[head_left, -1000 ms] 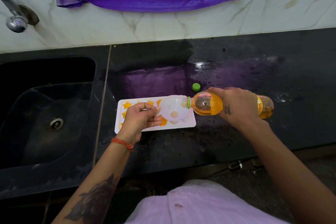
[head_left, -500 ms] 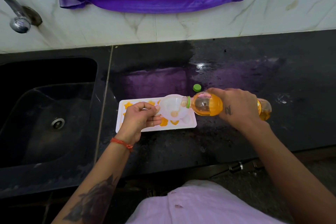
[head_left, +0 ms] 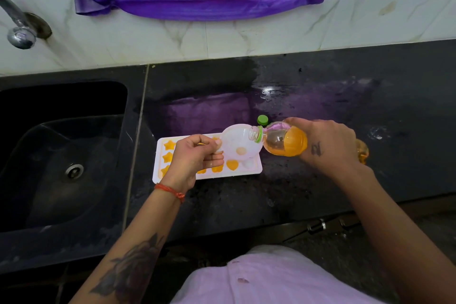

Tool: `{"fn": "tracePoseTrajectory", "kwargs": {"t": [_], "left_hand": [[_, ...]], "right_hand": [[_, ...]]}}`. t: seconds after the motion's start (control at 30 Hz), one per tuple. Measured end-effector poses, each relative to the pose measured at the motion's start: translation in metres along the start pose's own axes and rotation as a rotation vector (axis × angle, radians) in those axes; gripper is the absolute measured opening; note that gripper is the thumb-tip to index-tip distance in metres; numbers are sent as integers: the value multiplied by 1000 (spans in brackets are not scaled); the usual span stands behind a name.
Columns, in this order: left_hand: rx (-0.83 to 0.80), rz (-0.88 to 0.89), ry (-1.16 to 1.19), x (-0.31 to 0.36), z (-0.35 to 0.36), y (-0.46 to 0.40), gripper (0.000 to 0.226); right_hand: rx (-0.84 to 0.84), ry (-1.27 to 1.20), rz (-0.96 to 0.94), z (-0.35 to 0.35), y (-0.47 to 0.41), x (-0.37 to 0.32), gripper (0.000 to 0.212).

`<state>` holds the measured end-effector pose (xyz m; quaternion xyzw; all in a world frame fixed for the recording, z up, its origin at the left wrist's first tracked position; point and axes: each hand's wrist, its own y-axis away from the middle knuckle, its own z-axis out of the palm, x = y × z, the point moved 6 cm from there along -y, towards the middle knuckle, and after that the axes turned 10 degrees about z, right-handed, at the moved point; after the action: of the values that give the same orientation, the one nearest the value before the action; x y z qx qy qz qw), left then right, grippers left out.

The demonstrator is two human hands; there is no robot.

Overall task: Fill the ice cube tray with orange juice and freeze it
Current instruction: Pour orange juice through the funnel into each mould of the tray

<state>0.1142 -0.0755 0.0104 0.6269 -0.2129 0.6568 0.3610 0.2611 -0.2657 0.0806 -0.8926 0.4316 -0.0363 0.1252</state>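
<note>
Near the bench's front edge, left hand [head_left: 195, 155] pinches funnel [head_left: 240, 144] over ice cube tray [head_left: 207, 175]; right hand [head_left: 325, 145] grips tilted juice bottle [head_left: 283, 142], mouth at funnel rim.

Left wrist: I am seeing a thin orange-red thread bracelet [head_left: 170, 189] circling it, knotted at the outer side.
Left forearm: a large dark tattoo [head_left: 130, 269] is running along it, shaped like a rose with leaves.
Right hand [head_left: 325, 145]: a small dark tattoo mark [head_left: 316, 148] is showing on its back.
Arms: both are showing bare, with no sleeves in my view.
Torso: the person is wearing a pale pink shirt [head_left: 266, 279] with small buttons [head_left: 243, 280] down the front.
</note>
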Motion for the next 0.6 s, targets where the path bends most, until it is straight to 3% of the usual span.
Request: {"fn": "tracePoseTrajectory", "kwargs": {"t": [0.3, 0.6], "left_hand": [[-27, -19, 7, -7, 19, 0, 16], [-29, -26, 2, -12, 21, 0, 17]], "right_hand": [[-50, 104, 15, 1, 3, 11, 53], [-93, 101, 24, 3, 4, 14, 50]]}}
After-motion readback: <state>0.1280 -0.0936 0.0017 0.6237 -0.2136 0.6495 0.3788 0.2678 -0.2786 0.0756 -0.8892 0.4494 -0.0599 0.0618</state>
